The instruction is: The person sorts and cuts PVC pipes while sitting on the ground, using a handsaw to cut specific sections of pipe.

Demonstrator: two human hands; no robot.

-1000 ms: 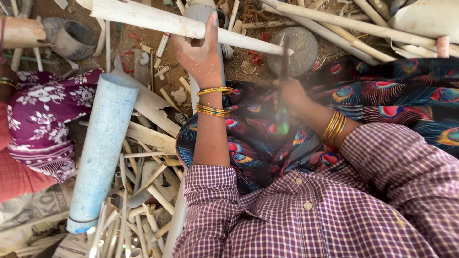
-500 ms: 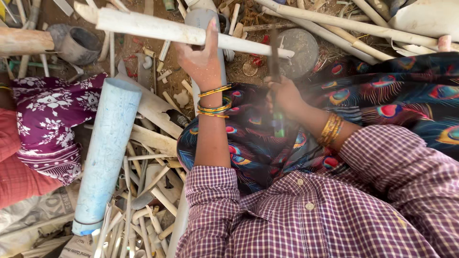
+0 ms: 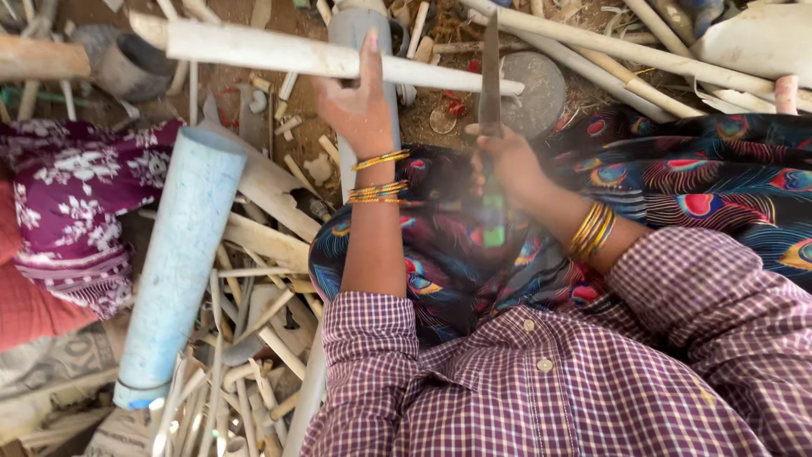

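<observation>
- Our left hand (image 3: pixel 359 101) is wrapped round a white pipe (image 3: pixel 279 52) that runs flat across the top, from about 10 to 1 o'clock.
- Our right hand (image 3: pixel 506 161) is closed on a blade (image 3: pixel 490 68) with a green handle, tip pointing to 12, just right of the left hand.
- A pale blue pipe (image 3: pixel 182 254) lies at 8 o'clock, on a heap of offcuts (image 3: pixel 254 288) on the floor.
- A grey disc (image 3: pixel 537 85) sits just beyond the blade.

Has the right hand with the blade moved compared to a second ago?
Yes. The right hand has swung the blade upright, its tip now crossing the white pipe beside the grey round disc.
</observation>
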